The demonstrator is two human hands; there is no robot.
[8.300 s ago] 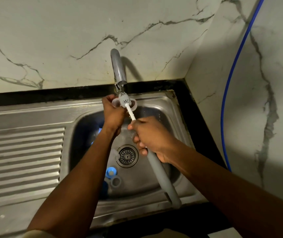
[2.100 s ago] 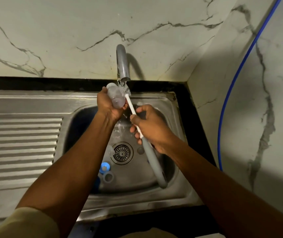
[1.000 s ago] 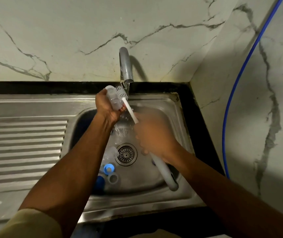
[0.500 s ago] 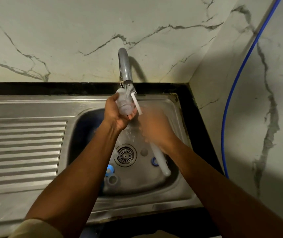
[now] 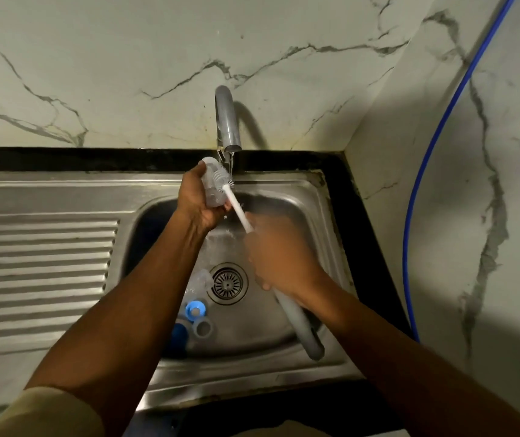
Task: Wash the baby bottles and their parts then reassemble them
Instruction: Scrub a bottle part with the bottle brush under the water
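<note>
Sleeve [image 5: 41, 414]: beige, on the left forearm, nearest the camera.

Sink [image 5: 252, 378]: steel, its front rim under both forearms. The ribbed drainboard [image 5: 38, 263] lies well left of the left fingers.

Loose parts on the basin floor, all nearer than both sets of fingers and partly behind the left forearm:
- dark blue cap [image 5: 179, 335]
- grey ring [image 5: 202, 328], just beside the cap
- blue ring [image 5: 195, 309], just beyond the grey ring
- clear part [image 5: 200, 279], at the left edge of the drain [image 5: 227, 282]

Right hand [image 5: 279, 257]: blurred, fingers wrapped round the brush [image 5: 236, 208]. The grey handle runs out on the near side of these fingers, over the basin's front right corner. The white shaft runs from them up and left to the left fingers.

Left hand [image 5: 200, 203]: above the basin, fingers curled round a clear bottle [image 5: 209, 184]. The bottle is tilted, one end standing out beyond the fingertips.

Bristle head: at the bottle's right side, just beyond the left fingers. Whether it sits inside the bottle or against it cannot be told.

Tap [image 5: 227, 121]: grey, with its spout directly beyond the left fingers. A thin stream of water falls beside the bristles.

Wall [image 5: 126, 58]: veined marble, behind the tap.

Hose [image 5: 435, 137]: blue, on the side wall, well right of the right fingers.
</note>
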